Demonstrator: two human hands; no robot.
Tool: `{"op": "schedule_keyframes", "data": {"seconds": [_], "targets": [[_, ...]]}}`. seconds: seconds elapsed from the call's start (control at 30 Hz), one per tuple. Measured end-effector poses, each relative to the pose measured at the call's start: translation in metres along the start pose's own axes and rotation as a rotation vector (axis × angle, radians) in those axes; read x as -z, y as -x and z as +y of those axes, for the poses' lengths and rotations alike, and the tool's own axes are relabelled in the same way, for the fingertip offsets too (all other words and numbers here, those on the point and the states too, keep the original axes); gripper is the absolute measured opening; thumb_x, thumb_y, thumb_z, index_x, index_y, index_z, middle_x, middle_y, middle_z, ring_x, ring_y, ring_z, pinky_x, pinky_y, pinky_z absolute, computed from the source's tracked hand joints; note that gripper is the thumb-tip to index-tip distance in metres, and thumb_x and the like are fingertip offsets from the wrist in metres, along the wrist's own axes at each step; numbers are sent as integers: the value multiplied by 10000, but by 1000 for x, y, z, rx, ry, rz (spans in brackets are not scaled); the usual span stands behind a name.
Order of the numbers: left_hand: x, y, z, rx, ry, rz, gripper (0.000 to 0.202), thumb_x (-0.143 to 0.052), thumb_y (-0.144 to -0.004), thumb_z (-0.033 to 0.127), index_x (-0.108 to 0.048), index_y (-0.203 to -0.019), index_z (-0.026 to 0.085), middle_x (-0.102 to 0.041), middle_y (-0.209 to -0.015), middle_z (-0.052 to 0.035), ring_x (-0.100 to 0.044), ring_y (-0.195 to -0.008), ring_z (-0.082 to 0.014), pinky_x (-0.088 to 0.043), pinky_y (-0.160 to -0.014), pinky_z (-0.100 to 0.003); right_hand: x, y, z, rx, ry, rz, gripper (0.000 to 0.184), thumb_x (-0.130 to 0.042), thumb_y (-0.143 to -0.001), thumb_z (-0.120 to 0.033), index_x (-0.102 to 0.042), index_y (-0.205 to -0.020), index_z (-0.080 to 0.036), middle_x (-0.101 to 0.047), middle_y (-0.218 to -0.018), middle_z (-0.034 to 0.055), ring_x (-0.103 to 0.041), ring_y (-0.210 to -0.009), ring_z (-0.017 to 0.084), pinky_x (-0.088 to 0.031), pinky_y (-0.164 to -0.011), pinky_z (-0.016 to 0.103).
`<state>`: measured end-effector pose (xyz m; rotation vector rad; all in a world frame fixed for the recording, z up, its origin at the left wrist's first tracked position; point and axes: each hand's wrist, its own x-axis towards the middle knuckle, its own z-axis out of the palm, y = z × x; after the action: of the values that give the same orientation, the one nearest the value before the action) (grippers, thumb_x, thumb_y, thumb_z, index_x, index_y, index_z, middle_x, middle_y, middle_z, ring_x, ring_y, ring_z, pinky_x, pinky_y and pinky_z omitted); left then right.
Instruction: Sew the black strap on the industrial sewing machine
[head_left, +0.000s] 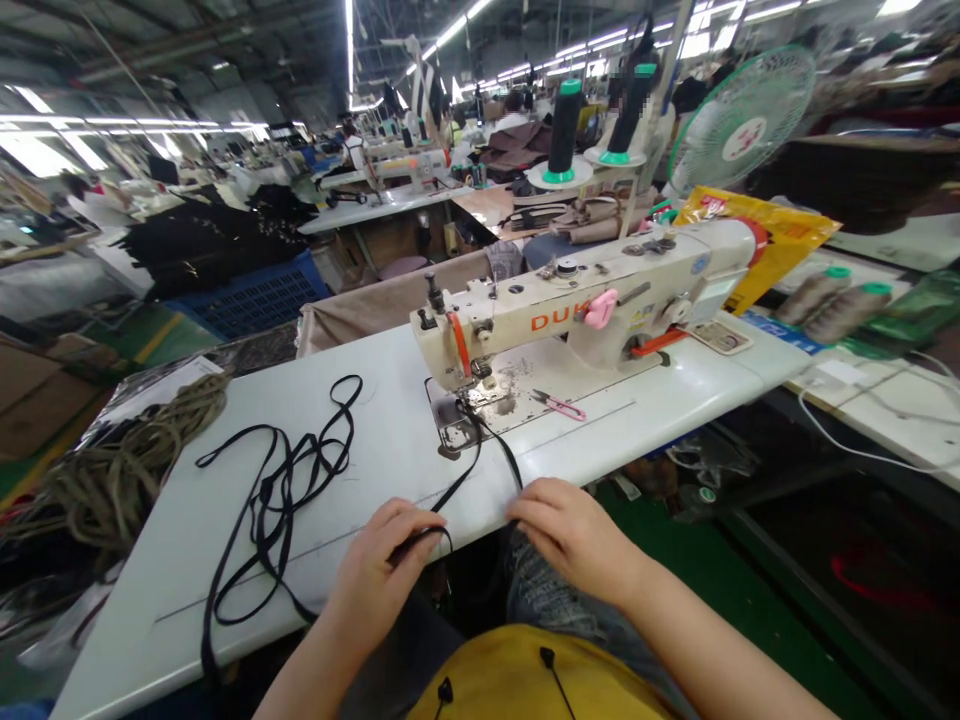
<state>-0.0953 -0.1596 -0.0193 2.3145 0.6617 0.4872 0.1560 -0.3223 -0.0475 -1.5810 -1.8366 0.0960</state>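
A thin black strap (459,484) runs from under the presser foot of a white sewing machine (517,315) down to my left hand (390,560), which pinches it near the table's front edge. A second length of black strap (504,455) leaves the same spot and reaches my right hand (566,530), closed on it with fingers and thumb together. More black strap (281,500) lies in loose loops on the white table (375,420) at the left. Pink-handled thread snips (559,405) rest on the machine bed, right of the needle area.
Thread cones (564,135) stand behind the machine, beside a green fan (742,120). A yellow plastic bag (780,245) leans at the machine's right end. Bundled olive cord (127,460) hangs at the table's left edge. A blue crate (247,295) with black fabric stands farther back.
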Motion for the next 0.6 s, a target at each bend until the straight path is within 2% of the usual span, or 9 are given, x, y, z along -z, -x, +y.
{"op": "schedule_keyframes", "data": {"seconds": [0.13,0.17,0.27,0.37,0.43,0.47,0.53,0.57,0.6], "targets": [[-21,-8,13,16,163,-135,520,-629,-894,135,-642,-1387,301,-655,-1096,-51,-636,-984,-204,-557,-876,-323,-5,-23,-32,116,-195,-51,219,-503,-1049,-135,-693,-1131,-207,-687,-1030,74,-638,-970,205,-528,-881,334],[-24,-10,15,1,187,-182,502,-623,-884,123,-657,-1355,291,-657,-1079,-46,-630,-993,-204,-550,-891,-325,-6,-29,-38,135,-253,-55,231,-503,-1038,-114,-697,-1126,-202,-692,-1061,78,-642,-1009,205,-531,-912,335],[-26,-15,12,-26,203,-240,158,-596,-929,178,-734,-988,227,-656,-937,-34,-626,-928,-195,-532,-829,-300,-5,-41,-47,161,-431,-67,289,-478,-1027,-76,-701,-1162,-202,-694,-1153,89,-649,-1085,190,-540,-963,315],[-6,-26,-7,-13,137,-204,160,-578,-941,206,-720,-871,221,-669,-885,-24,-642,-880,-183,-526,-805,-290,-4,-48,-41,92,-533,12,293,-477,-1049,-108,-705,-1194,-219,-690,-1140,91,-662,-1049,177,-558,-937,302],[19,-38,-29,25,96,-54,154,-586,-923,217,-736,-955,237,-708,-954,-30,-671,-926,-193,-544,-871,-321,-6,-51,-30,-15,-541,104,232,-516,-1055,-169,-720,-1150,-227,-689,-1097,88,-666,-1016,187,-561,-915,317],[33,-45,-42,77,90,127,174,-596,-921,249,-728,-1034,237,-719,-1031,-48,-682,-966,-208,-555,-910,-352,-7,-52,-24,-79,-532,143,197,-543,-1054,-212,-728,-1117,-230,-691,-1068,85,-666,-994,195,-563,-898,326],[59,-57,-67,250,141,616,426,-614,-935,338,-593,-1344,219,-652,-1313,-131,-688,-1076,-244,-578,-960,-426,-10,-56,-9,-214,-519,207,188,-578,-1050,-318,-744,-1065,-232,-696,-1006,79,-666,-935,209,-564,-844,338],[69,-61,-77,308,146,789,564,-638,-926,361,-495,-1447,202,-564,-1440,-179,-664,-1186,-274,-566,-1015,-467,-12,-58,-2,-283,-532,229,224,-581,-1049,-376,-751,-1050,-231,-699,-975,75,-666,-892,210,-564,-803,335],[76,-65,-85,328,100,886,654,-657,-915,366,-426,-1500,189,-480,-1516,-213,-616,-1285,-307,-538,-1072,-514,-14,-62,5,-349,-567,244,274,-579,-1047,-437,-757,-1041,-228,-704,-951,73,-666,-848,208,-562,-759,330]]}}
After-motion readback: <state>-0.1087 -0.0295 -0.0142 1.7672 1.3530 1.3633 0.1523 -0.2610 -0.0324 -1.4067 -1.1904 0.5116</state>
